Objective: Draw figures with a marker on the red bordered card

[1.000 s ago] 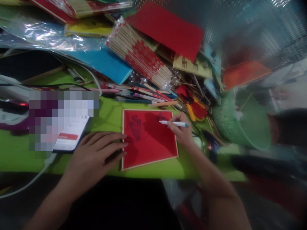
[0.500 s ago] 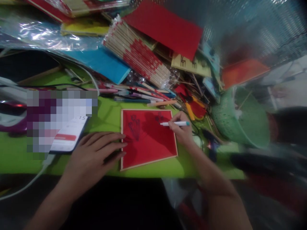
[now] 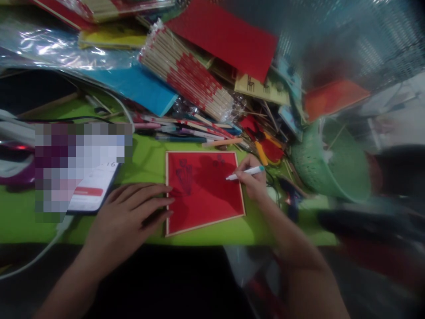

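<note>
A red sheet (image 3: 206,204) edged with thin pale strips lies on the green table in front of me. Dark drawn figures (image 3: 184,177) show on its left part, and small dark dots (image 3: 219,160) near its top right. My right hand (image 3: 254,179) pinches a white marker (image 3: 249,172) with a teal end; its tip points left, over or on the sheet, and contact is too small to tell. My left hand (image 3: 129,212) lies flat with fingers spread, fingertips at the sheet's left edge.
Left of me lies a phone (image 3: 94,195) with a white cable. Behind the sheet are pens (image 3: 186,133), orange-handled pliers (image 3: 261,150), a plastic-wrapped bundle of sticks (image 3: 186,73) and a red card (image 3: 229,37). A green basket (image 3: 332,168) stands at the right.
The marker tip has moved slightly down and right, away from the dots, and the marker is more tilted. My left hand stays at the sheet's edge. The view has shifted slightly.
</note>
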`<state>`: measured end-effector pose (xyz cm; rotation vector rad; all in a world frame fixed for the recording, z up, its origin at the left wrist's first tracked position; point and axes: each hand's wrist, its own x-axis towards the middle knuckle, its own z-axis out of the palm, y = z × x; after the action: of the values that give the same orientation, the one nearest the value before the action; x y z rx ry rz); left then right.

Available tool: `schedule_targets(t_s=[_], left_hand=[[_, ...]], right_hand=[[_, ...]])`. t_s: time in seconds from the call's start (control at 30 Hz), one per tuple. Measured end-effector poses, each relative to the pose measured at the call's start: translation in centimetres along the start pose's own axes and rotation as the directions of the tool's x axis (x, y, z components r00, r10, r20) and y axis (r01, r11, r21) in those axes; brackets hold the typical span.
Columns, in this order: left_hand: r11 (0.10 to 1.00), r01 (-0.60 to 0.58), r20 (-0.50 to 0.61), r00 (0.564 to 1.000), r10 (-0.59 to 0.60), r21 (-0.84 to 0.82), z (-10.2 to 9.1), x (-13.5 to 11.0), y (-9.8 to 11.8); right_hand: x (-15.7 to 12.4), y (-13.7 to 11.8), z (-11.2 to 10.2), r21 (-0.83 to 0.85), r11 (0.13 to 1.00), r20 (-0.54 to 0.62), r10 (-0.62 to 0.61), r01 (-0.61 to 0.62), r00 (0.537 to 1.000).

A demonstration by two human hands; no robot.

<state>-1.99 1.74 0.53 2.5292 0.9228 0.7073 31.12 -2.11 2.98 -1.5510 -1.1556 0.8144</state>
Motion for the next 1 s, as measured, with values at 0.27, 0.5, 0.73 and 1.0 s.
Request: schedule_targets(t_s=[0.27,0.5,0.73,1.0], left_hand=[[0.999,-0.028,-0.026,0.999,0.028,-0.026,0.44,-0.3,-0.4],[0.999,-0.021,-0.039,0.999,0.019,-0.042,0.4,-0.15,-0.28],[0.999,-0.01,-0.038,0.999,0.009,-0.041,0.43,-0.2,-0.23],[0.998,-0.062,-0.038,0.997,0.062,-0.004,0.3,-0.11,-0.15]], right_hand=[[0.13,-0.39,0.52,0.043,0.997,-0.028,-0.065,0.066,0.997],[0.38,-0.47,0.61,-0.071,0.997,0.027,-0.037,0.039,0.999],[0.4,-0.43,0.69,-0.148,0.987,0.031,-0.058,0.062,0.998],[0.35,-0.46,0.78,-0.187,0.98,0.041,-0.066,0.072,0.997]])
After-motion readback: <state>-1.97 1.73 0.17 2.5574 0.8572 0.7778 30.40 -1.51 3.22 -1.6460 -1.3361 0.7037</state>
